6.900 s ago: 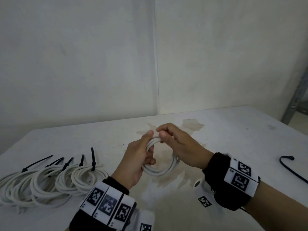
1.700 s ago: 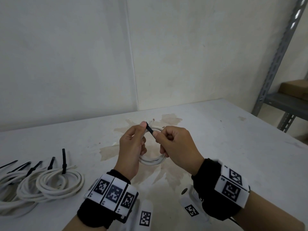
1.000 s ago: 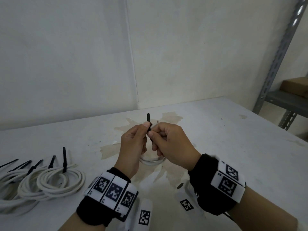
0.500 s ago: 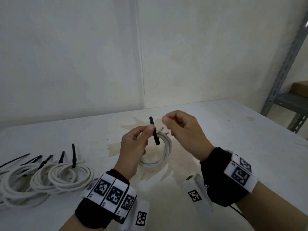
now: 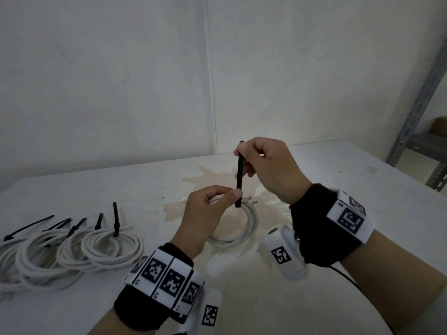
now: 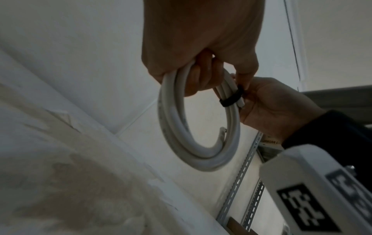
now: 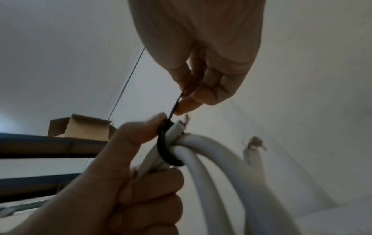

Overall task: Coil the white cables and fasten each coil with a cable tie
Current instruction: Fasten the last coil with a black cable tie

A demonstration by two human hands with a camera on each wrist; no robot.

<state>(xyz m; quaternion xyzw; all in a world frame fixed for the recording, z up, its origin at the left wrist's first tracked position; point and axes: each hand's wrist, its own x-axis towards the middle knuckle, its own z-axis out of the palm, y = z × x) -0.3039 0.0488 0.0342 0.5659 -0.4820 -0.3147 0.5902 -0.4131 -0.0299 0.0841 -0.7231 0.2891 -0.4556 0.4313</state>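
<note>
My left hand (image 5: 212,204) grips a white cable coil (image 5: 244,228) above the stained table (image 5: 338,238), thumb pressed by the tie's head. A black cable tie (image 5: 239,177) loops round the coil's strands (image 7: 169,152) and its tail runs straight up. My right hand (image 5: 256,155) pinches that tail near its tip, above the coil. In the left wrist view the coil (image 6: 193,143) hangs from my curled fingers with the black band (image 6: 231,98) tight around it. One bare cable end (image 7: 253,146) sticks out free.
Several finished white coils (image 5: 72,252) with black ties (image 5: 116,218) lie on the table at the left. A grey metal shelf rack (image 5: 420,112) stands at the right, and a cardboard box (image 7: 80,127) sits on a shelf.
My right hand has taken the tie's tail and drawn it upward, away from the coil. The band around the strands has closed. My left hand keeps its grip on the coil.
</note>
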